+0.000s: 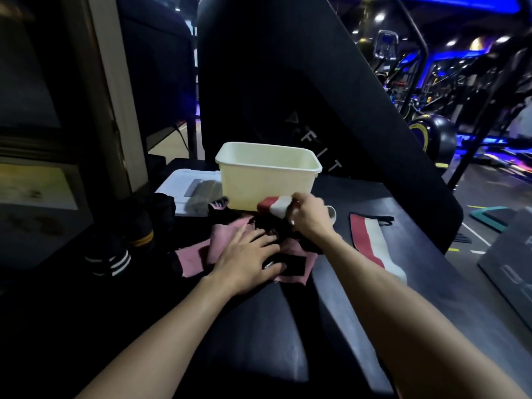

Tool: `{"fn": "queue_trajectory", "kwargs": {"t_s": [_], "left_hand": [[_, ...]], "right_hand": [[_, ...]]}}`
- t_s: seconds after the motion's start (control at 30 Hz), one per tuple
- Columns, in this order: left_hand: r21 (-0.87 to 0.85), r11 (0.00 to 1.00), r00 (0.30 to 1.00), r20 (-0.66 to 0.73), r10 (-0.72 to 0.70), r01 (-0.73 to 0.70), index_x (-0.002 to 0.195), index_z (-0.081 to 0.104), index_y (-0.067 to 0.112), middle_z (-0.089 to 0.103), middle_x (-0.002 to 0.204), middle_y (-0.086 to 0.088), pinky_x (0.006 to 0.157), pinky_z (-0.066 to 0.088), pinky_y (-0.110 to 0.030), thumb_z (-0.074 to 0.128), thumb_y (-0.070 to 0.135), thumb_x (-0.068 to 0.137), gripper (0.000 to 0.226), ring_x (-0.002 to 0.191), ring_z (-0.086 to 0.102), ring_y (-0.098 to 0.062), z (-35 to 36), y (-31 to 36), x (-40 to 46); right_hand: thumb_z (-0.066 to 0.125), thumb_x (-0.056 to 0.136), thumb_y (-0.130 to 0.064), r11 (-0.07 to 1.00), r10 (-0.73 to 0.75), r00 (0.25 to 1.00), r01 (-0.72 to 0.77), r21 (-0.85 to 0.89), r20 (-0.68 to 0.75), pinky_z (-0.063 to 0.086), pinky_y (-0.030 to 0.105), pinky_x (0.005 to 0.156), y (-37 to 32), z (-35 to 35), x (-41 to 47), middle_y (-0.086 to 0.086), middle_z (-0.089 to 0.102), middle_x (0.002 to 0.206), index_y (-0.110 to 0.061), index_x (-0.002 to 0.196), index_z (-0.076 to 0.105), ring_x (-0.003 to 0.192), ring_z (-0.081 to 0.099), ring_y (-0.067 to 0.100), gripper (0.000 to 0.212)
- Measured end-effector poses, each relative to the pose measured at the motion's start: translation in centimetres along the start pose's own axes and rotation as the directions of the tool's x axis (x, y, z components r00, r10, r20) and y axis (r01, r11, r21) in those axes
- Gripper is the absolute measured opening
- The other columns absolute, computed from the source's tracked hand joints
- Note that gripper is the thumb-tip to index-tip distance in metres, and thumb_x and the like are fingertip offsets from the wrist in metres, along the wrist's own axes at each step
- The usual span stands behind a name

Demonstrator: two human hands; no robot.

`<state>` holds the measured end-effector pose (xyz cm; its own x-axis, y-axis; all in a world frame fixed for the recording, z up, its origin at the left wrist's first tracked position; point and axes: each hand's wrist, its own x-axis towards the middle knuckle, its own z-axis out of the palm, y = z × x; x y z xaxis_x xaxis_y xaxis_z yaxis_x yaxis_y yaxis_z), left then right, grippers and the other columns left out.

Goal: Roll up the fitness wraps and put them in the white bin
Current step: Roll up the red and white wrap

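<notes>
Two bare hands work over a dark padded bench [359, 283] in a dim gym. The right hand [309, 216] is raised just in front of the white bin [267, 180], its fingers curled round a rolled fitness wrap [275, 205] striped red and white; the roll sits against the bin's near wall, below its rim and outside it. The left hand [247, 263] lies flat, fingers spread and straight, pressing on a loose pink and black wrap [201, 254] heaped on the bench near the middle. The hands are apart, the right one farther and higher than the left. To the right of the right forearm, a red and white wrap [371, 243] lies unrolled and flat on the bench, its black strap end toward the far side. At the left, two rolled dark wraps stand together: a black roll with white stripes [110, 260] nearer, and a black roll with a yellow stripe [141, 234] just behind it. Left of the bin rests a flat white lid [184, 185], touching or nearly touching the bin's side. Whether the bin holds anything cannot be seen from this angle.
</notes>
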<state>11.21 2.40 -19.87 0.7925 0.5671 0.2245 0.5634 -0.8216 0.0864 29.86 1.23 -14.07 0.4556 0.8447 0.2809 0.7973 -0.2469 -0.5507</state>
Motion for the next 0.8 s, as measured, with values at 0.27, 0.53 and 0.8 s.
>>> {"fn": "queue_trajectory", "kwargs": {"t_s": [0.27, 0.53, 0.8], "left_hand": [[-0.056, 0.998, 0.996, 0.091, -0.022, 0.028, 0.15, 0.044, 0.044, 0.036, 0.162, 0.016, 0.127, 0.0, -0.044, 0.025, 0.078, 0.088, 0.073, 0.153, 0.019, -0.012, 0.2, -0.3, 0.6], [-0.446, 0.894, 0.954, -0.279, -0.112, -0.026, 0.125, 0.068, 0.024, 0.067, 0.124, 0.006, 0.103, 0.04, -0.032, 0.069, 0.053, 0.086, 0.048, 0.119, 0.058, -0.019, -3.4, 2.3, 1.4], [-0.976, 0.169, 0.967, 0.095, -0.235, 0.137, 0.16, 0.019, 0.022, 0.073, 0.096, -0.014, 0.066, 0.052, -0.041, 0.066, 0.012, 0.099, 0.077, 0.068, 0.064, -0.028, -6.6, 6.7, 3.1]], "right_hand": [[0.03, 0.101, -0.007, 0.65, 0.255, 0.956, -0.057, 0.758, -0.146, 0.052, 0.031, 0.041, -0.9, -9.5, 0.8, 0.015, 0.058, 0.082, -0.011, 0.097, 0.053, 0.045, 0.065, 0.025, 0.024], [0.033, 0.099, -0.004, 0.625, 0.115, 0.974, 0.083, 0.776, -0.196, 0.058, 0.037, 0.053, -2.2, -16.0, -3.8, 0.01, 0.067, 0.077, -0.014, 0.103, 0.057, 0.053, 0.071, 0.026, 0.026], [0.044, 0.099, -0.004, 0.53, 0.028, 0.955, 0.235, 0.815, -0.294, 0.059, 0.033, 0.056, -3.7, -20.0, -6.3, 0.006, 0.063, 0.075, -0.013, 0.108, 0.064, 0.056, 0.066, 0.016, 0.023]]}}
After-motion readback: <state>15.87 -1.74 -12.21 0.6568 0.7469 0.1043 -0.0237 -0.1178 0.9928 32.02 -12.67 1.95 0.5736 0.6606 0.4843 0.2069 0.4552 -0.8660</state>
